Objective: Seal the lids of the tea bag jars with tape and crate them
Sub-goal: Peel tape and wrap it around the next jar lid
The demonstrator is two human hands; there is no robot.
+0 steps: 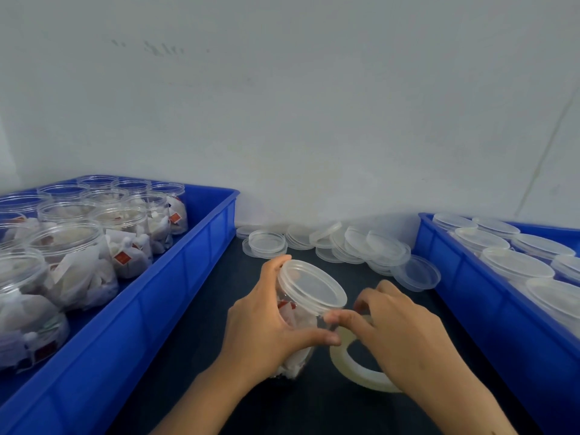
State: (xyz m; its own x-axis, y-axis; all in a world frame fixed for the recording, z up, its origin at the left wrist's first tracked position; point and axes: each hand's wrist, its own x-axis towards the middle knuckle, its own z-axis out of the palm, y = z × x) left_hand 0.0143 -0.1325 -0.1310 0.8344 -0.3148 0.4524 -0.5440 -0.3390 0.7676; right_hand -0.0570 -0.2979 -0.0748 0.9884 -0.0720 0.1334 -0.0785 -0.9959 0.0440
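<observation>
the left hand [266,321] is gripping a clear lidded plastic tea bag jar [306,304] between two blue plastic crates [175,277]; beside the jar, the right hand [398,328] is pinching a translucent tape roll [354,367]. red tags' writing is unreadable.

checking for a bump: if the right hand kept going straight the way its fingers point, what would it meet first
Probably the held jar: the right hand points left, its fingertips already at the jar's wall just under the lid. Contact is hard to judge.
</observation>
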